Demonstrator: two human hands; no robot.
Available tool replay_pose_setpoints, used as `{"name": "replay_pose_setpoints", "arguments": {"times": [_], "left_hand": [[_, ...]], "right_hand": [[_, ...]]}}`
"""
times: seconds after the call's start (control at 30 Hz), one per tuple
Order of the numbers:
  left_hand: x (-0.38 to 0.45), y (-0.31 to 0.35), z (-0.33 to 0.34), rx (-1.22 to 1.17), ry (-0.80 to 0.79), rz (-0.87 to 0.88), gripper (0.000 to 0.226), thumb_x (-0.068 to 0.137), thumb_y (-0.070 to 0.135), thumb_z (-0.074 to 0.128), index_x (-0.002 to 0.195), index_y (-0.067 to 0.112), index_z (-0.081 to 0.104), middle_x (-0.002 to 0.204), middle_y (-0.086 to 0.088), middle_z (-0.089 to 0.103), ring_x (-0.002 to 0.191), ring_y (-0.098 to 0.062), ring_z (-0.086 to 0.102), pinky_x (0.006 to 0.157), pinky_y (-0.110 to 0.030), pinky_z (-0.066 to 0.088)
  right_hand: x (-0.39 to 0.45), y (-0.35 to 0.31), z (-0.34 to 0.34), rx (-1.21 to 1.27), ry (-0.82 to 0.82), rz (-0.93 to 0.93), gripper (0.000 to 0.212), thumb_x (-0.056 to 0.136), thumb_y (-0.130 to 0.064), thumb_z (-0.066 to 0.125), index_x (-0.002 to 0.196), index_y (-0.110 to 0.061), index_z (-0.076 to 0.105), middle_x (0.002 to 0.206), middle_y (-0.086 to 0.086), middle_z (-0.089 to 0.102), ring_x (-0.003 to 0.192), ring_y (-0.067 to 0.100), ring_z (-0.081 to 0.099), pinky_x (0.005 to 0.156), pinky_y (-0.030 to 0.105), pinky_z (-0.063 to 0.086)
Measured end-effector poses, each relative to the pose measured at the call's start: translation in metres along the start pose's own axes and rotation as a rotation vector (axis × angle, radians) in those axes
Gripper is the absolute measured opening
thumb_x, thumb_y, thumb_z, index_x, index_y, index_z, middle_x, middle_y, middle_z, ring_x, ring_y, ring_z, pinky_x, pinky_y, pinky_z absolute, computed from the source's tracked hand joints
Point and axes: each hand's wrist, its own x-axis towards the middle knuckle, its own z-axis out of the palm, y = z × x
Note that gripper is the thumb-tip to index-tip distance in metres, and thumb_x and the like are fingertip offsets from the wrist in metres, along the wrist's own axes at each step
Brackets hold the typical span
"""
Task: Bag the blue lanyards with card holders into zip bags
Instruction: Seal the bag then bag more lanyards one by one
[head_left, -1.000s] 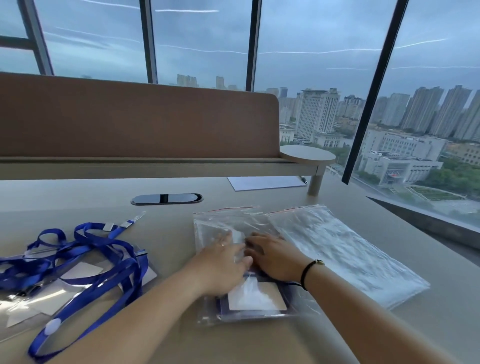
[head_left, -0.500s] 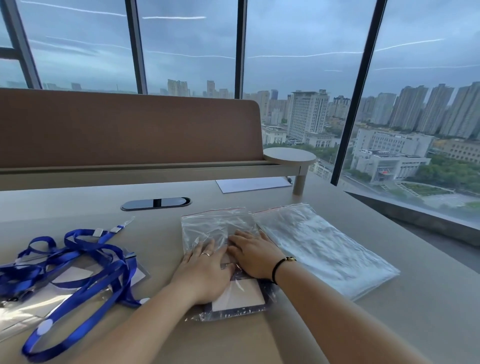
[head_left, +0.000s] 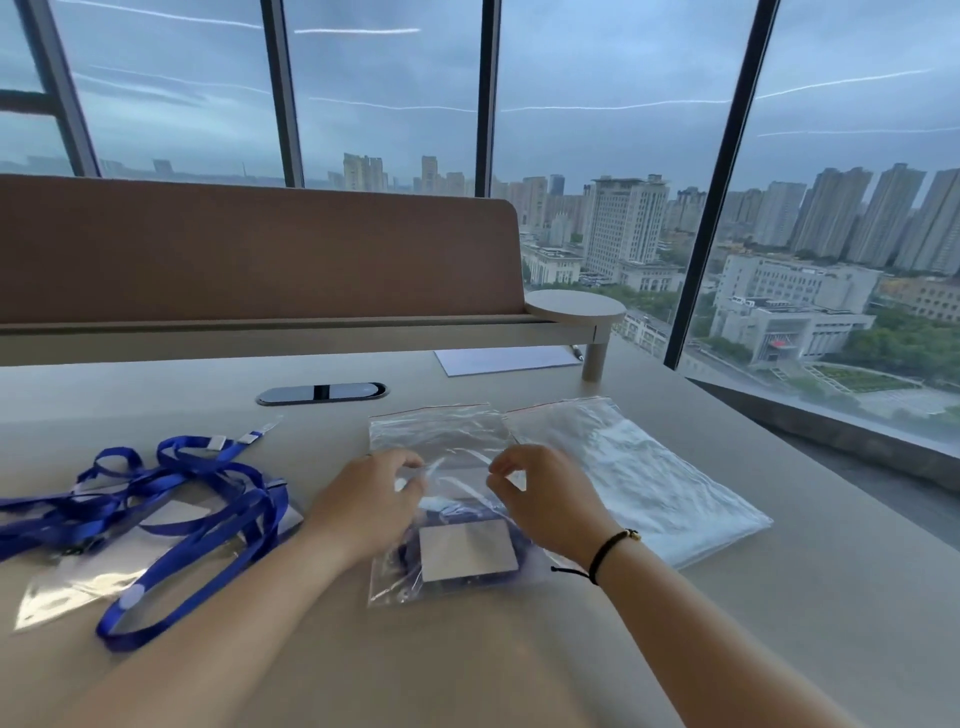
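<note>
A: Filled zip bag (head_left: 457, 525), frame centre, card holder (head_left: 467, 551) inside. Grip?
B: Left hand (head_left: 371, 501) and right hand (head_left: 545, 499) fingers curled narrow over it; contact unclear. Loose lanyards (head_left: 150, 499) lower left.

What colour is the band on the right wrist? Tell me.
Black: a thin band with a small gold bead, seen in the head view.

Both forearms are bare, with no sleeves showing anywhere in the lower half of the frame. The right hand (head_left: 550, 499) has a thin black cord bracelet (head_left: 605, 556) at the wrist, carrying a small gold-coloured bead and a loose knotted end. The left hand (head_left: 369, 504) is blurred.
</note>
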Motion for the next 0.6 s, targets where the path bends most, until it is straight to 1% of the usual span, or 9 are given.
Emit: {"name": "replay_pose_setpoints", "arguments": {"times": [0.1, 0.13, 0.17, 0.27, 0.3, 0.4, 0.47, 0.53, 0.6], "left_hand": [[-0.026, -0.010, -0.026, -0.025, 0.074, -0.022, 0.025, 0.097, 0.041, 0.053, 0.118, 0.033, 0.063, 0.120, 0.013, 0.065, 0.084, -0.004, 0.061, 0.079, -0.027, 0.047], [-0.037, -0.016, -0.035, -0.031, 0.094, -0.025, 0.022, 0.096, 0.040, 0.054, 0.115, 0.033, 0.065, 0.115, 0.014, 0.067, 0.077, -0.003, 0.062, 0.076, -0.027, 0.049], [-0.048, -0.024, -0.043, -0.036, 0.111, -0.027, 0.019, 0.096, 0.038, 0.055, 0.111, 0.034, 0.066, 0.111, 0.016, 0.068, 0.078, -0.002, 0.064, 0.077, -0.028, 0.050], [-0.079, -0.049, -0.068, -0.063, 0.151, -0.047, 0.015, 0.096, 0.034, 0.058, 0.107, 0.033, 0.069, 0.107, 0.019, 0.069, 0.101, -0.002, 0.061, 0.087, -0.027, 0.049], [-0.088, -0.058, -0.076, -0.053, 0.165, -0.044, 0.015, 0.096, 0.032, 0.060, 0.106, 0.032, 0.070, 0.107, 0.019, 0.069, 0.105, -0.003, 0.060, 0.089, -0.027, 0.048], [-0.113, -0.090, -0.094, -0.014, 0.167, -0.049, 0.014, 0.094, 0.032, 0.062, 0.105, 0.035, 0.070, 0.108, 0.021, 0.066, 0.109, -0.002, 0.058, 0.091, -0.025, 0.045], [-0.127, -0.111, -0.102, 0.030, 0.134, -0.070, 0.014, 0.090, 0.042, 0.065, 0.104, 0.042, 0.068, 0.114, 0.024, 0.063, 0.110, 0.001, 0.056, 0.090, -0.023, 0.044], [-0.138, -0.128, -0.107, 0.070, 0.108, -0.079, 0.028, 0.084, 0.053, 0.068, 0.110, 0.042, 0.067, 0.119, 0.024, 0.061, 0.109, 0.003, 0.056, 0.091, -0.022, 0.045], [-0.148, -0.140, -0.107, 0.105, 0.108, -0.070, 0.040, 0.079, 0.059, 0.069, 0.115, 0.040, 0.066, 0.117, 0.022, 0.061, 0.107, 0.000, 0.055, 0.092, -0.024, 0.045]], "right_hand": [[-0.008, -0.037, 0.007, 0.027, -0.027, -0.077, 0.022, 0.094, -0.035, 0.058, 0.110, -0.026, 0.070, 0.110, -0.013, 0.070, 0.100, 0.006, 0.062, 0.089, 0.026, 0.051], [-0.011, -0.051, 0.011, 0.037, -0.042, -0.104, 0.023, 0.094, -0.036, 0.058, 0.111, -0.026, 0.070, 0.110, -0.013, 0.070, 0.102, 0.007, 0.062, 0.090, 0.027, 0.051], [-0.015, -0.064, 0.017, 0.045, -0.055, -0.128, 0.022, 0.093, -0.036, 0.059, 0.111, -0.027, 0.070, 0.110, -0.013, 0.070, 0.102, 0.007, 0.062, 0.091, 0.028, 0.051], [-0.025, -0.099, 0.033, 0.054, -0.114, -0.156, 0.023, 0.092, -0.038, 0.061, 0.112, -0.029, 0.069, 0.110, -0.013, 0.070, 0.105, 0.009, 0.061, 0.093, 0.031, 0.051], [-0.029, -0.110, 0.039, 0.054, -0.140, -0.162, 0.024, 0.091, -0.038, 0.062, 0.112, -0.029, 0.068, 0.111, -0.012, 0.069, 0.106, 0.009, 0.060, 0.094, 0.031, 0.050], [-0.041, -0.140, 0.058, 0.030, -0.208, -0.198, 0.027, 0.088, -0.038, 0.065, 0.113, -0.028, 0.067, 0.115, -0.009, 0.067, 0.110, 0.013, 0.058, 0.095, 0.030, 0.047], [-0.047, -0.159, 0.070, 0.008, -0.260, -0.203, 0.031, 0.087, -0.037, 0.065, 0.116, -0.027, 0.066, 0.118, -0.007, 0.065, 0.110, 0.016, 0.058, 0.094, 0.032, 0.048], [-0.050, -0.173, 0.085, -0.067, -0.281, -0.193, 0.033, 0.085, -0.037, 0.064, 0.116, -0.024, 0.064, 0.117, -0.003, 0.062, 0.107, 0.020, 0.058, 0.090, 0.036, 0.049], [-0.048, -0.177, 0.100, -0.168, -0.212, -0.161, 0.030, 0.088, -0.034, 0.057, 0.114, -0.022, 0.063, 0.114, -0.001, 0.061, 0.103, 0.024, 0.058, 0.088, 0.038, 0.049]]}}
